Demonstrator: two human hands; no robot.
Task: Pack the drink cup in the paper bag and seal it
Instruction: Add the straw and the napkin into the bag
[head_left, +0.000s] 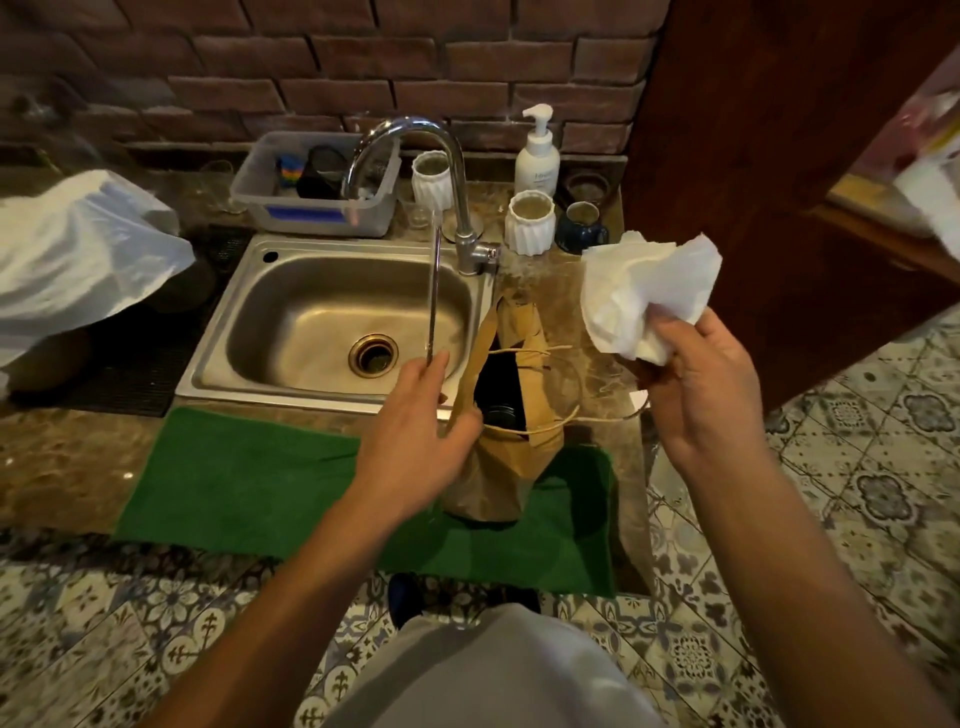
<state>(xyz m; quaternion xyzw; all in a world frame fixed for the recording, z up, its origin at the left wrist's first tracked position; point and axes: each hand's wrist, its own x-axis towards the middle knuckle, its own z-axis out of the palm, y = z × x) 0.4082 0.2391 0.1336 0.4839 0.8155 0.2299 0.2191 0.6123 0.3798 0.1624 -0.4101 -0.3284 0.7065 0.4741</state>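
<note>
Plastic bag (78, 249) far left of left hand, out of way on surface (62, 457). Sink (332, 322) just beyond left hand. Left hand (421, 431) grips left rim of paper bag (498, 467) and pinches metal straw (434, 296); likely holds mouth wide. Bag upright on green mat (249, 483), between hands. Drink cup (501, 400), dark, already inside bag. Bag unsealed, string handles loose. Right hand (696, 389) raised right of bag, pinching crumpled napkins (644, 296), probably next to go in.

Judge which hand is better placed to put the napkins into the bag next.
Right. The right hand already holds the white napkins just above the open paper bag; the left hand grips the bag's rim, steadying it.
</note>
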